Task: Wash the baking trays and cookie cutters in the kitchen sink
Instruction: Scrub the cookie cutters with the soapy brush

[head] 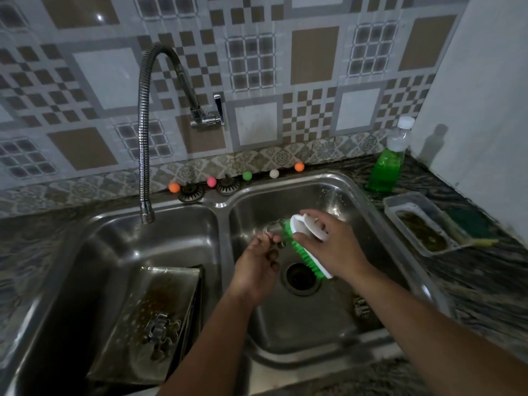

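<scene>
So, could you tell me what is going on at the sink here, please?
A person is scrubbing a cookie cutter over the right basin. The left hand pinches the cutter while the right hand grips a green brush with its bristles against it. In the left basin a baking tray leans with another cutter lying on it, both spotted with grime. No water shows at the tap. A soap bottle stands on the counter to the right.

Glossy steel sink [368, 195], ribbed chrome faucet hose [142, 115], white plastic brush [307, 232] with green bristles, glossy wall tiles [257, 52]
</scene>
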